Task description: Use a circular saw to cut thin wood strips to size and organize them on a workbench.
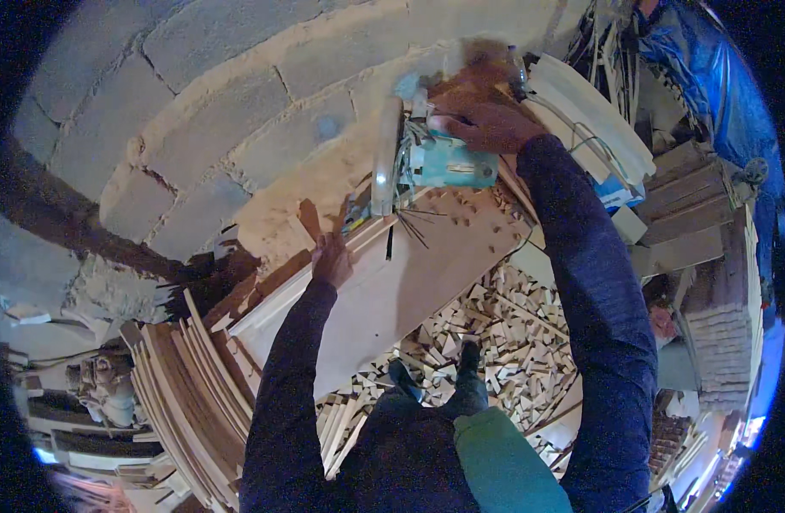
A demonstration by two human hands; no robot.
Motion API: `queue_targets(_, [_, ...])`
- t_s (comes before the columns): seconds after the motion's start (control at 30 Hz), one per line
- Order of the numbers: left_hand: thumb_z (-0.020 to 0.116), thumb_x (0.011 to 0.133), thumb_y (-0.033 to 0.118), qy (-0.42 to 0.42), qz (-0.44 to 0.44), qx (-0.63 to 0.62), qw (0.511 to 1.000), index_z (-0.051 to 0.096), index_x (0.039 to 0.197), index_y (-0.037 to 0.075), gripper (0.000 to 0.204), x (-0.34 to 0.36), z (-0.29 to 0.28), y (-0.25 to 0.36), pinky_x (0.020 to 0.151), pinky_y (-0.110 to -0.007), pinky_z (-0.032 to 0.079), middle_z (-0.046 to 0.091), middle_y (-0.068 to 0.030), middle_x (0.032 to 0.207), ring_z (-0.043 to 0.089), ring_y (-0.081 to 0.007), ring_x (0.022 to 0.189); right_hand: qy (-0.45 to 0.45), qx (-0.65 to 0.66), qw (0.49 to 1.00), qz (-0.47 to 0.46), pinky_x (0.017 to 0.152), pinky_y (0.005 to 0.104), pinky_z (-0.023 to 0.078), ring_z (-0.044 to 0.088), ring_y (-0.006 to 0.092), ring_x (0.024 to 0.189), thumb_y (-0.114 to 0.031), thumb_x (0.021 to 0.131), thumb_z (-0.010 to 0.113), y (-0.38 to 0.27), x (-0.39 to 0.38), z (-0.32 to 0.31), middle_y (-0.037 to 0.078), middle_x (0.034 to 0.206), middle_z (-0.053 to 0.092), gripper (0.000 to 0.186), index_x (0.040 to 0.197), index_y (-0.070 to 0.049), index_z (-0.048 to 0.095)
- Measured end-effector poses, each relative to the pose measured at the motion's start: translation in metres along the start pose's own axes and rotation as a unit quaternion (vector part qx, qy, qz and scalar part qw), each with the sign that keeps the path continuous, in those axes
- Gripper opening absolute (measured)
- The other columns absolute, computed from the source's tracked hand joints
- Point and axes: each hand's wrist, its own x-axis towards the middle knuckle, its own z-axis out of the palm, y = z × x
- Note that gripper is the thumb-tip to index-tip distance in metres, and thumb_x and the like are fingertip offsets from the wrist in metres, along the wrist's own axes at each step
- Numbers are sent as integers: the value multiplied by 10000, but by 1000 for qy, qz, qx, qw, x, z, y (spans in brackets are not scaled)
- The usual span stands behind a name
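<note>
A teal power saw (456, 162) stands at the far end of a pale board worktop (392, 299), a pale upright plate along its left side. My right hand (495, 126) reaches over the top of the saw, its fingers closed around the handle area; a brown blur beyond it is smeared. On the worktop's left edge, my left hand (331, 259) grips a long, narrow wooden strip (371, 232) whose far end meets the saw. The point where blade and wood meet is hidden. Small dark sticks fan out beside the saw.
A deep heap of wood offcuts (512, 333) covers the floor around my feet. Long boards (191, 402) lean at the left. A block wall (298, 68) rises behind the worktop. Stacked timber (687, 209) and blue sheeting (708, 94) are at the right.
</note>
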Motion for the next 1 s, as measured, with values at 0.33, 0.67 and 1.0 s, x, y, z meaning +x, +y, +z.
queue_targets(0.33, [761, 805, 268, 40, 54, 150, 986, 485, 1282, -86, 655, -5, -26, 28, 842, -562, 534, 558, -239, 1119, 557, -432, 1079, 22, -76, 996, -48, 1120, 451, 433, 605, 344, 1275, -522, 1059, 500, -21, -8, -5, 166, 1330, 670, 546, 1339, -74, 639])
queue_targets(0.67, [700, 875, 391, -10, 57, 163, 985, 562, 1216, -77, 595, -1, -42, 42, 929, -553, 498, 606, -266, 1103, 577, -434, 1091, 37, -84, 996, 22, 930, 479, 553, 703, 383, 1064, -552, 1026, 540, -28, -21, 9, 162, 1217, 722, 531, 1326, -129, 655])
queue_targets(1.0, [732, 860, 317, 26, 68, 23, 997, 460, 1275, -77, 634, 8, -17, 9, 797, -547, 506, 623, -262, 990, 626, -431, 942, 195, -60, 979, -14, 895, 526, 516, 652, 445, 1027, -544, 963, 626, -59, -71, 79, 210, 1119, 691, 565, 1314, -100, 640])
